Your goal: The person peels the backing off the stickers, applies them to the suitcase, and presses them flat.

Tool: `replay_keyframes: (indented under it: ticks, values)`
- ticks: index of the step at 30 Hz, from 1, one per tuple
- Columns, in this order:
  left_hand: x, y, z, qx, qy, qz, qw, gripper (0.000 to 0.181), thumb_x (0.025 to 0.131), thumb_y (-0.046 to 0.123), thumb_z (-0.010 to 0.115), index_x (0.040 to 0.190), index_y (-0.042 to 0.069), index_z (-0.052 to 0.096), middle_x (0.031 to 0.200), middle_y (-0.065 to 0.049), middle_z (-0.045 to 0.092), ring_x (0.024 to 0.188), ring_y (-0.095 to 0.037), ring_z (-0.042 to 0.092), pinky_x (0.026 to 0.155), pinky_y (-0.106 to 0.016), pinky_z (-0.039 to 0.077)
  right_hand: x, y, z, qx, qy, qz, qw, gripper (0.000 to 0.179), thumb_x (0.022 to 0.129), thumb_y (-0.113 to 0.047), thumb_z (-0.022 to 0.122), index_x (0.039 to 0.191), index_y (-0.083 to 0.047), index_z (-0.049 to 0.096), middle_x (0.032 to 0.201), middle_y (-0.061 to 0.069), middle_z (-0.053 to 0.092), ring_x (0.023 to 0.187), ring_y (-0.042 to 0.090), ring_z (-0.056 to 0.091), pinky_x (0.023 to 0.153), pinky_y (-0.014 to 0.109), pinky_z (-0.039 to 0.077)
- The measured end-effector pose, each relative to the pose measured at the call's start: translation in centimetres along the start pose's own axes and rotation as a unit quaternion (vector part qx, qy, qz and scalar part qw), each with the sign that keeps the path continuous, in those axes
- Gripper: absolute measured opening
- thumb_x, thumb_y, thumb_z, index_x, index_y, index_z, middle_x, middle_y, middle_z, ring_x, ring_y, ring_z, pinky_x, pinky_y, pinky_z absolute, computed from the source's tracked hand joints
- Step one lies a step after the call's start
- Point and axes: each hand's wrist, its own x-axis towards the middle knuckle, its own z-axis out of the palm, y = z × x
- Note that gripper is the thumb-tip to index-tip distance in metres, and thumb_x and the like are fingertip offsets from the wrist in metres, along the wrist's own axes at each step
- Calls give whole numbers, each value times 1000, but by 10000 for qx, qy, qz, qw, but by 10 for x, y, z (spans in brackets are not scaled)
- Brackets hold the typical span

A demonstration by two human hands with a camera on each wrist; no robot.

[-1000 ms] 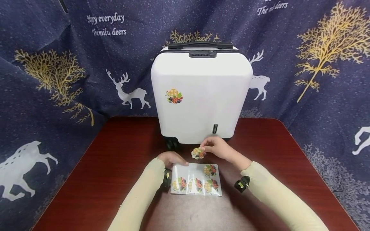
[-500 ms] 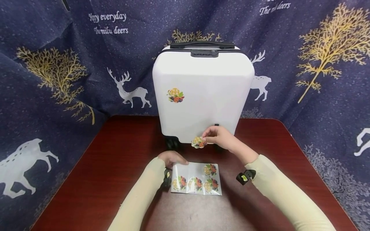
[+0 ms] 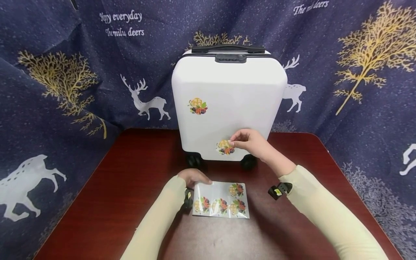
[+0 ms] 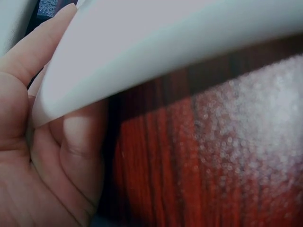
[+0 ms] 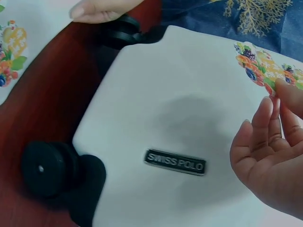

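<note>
Nearest me, a sticker sheet (image 3: 224,188) lies on the table (image 3: 149,159), its far left corner pinched in my left hand (image 3: 194,177). Pulling that corner harder could crease the sheet. Beyond it, my right hand (image 3: 248,141) holds one fruit sticker (image 3: 224,147) by its right edge, before the lower front of the white suitcase (image 3: 227,104); I can't tell whether they touch. Gripped on one side only, the sticker's loose side might catch the shell first and wrinkle or sit crooked. Farther up, another sticker (image 3: 197,106) is on the upper left of the shell. My left wrist view shows fingers under the sheet, hidden from above; my right wrist view reveals a SWISSPOLO badge (image 5: 175,162) that the head view doesn't show.
</note>
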Motion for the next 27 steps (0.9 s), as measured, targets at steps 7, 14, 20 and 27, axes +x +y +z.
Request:
replay_keyframes:
  ticks: [7, 14, 20, 27]
  values:
    - [3, 1, 1, 64, 86, 20, 9999, 35, 93, 21, 74, 121, 1, 73, 106, -13, 78, 87, -19, 74, 80, -36, 64, 3, -13, -8, -306, 386, -64, 9988, 18, 98, -15, 70, 107, 0, 72, 90, 4, 72, 89, 29, 61, 71, 31, 48]
    - [3, 0, 1, 62, 164, 81, 9998, 36, 93, 21, 74, 122, 1, 72, 107, -14, 77, 85, -17, 73, 79, -34, 64, 5, -22, -12, -218, 800, -90, 9965, 21, 100, -20, 68, 110, -3, 73, 85, -7, 68, 93, 33, 61, 74, 29, 46]
    - [0, 0, -1, 54, 83, 42, 9999, 37, 94, 21, 72, 124, 0, 71, 108, -14, 77, 85, -17, 72, 80, -34, 64, 10, -28, -14, 1, 1207, -157, 9926, 22, 99, -19, 68, 110, 0, 71, 80, -15, 66, 88, 22, 63, 75, 22, 47]
    - [2, -1, 1, -14, 82, 59, 9999, 37, 92, 22, 74, 122, 0, 72, 104, -13, 77, 84, -17, 73, 78, -35, 64, 10, -34, -20, -30, 1542, -236, 9877, 20, 99, -17, 69, 109, 0, 72, 75, -22, 64, 83, 18, 61, 71, 21, 46]
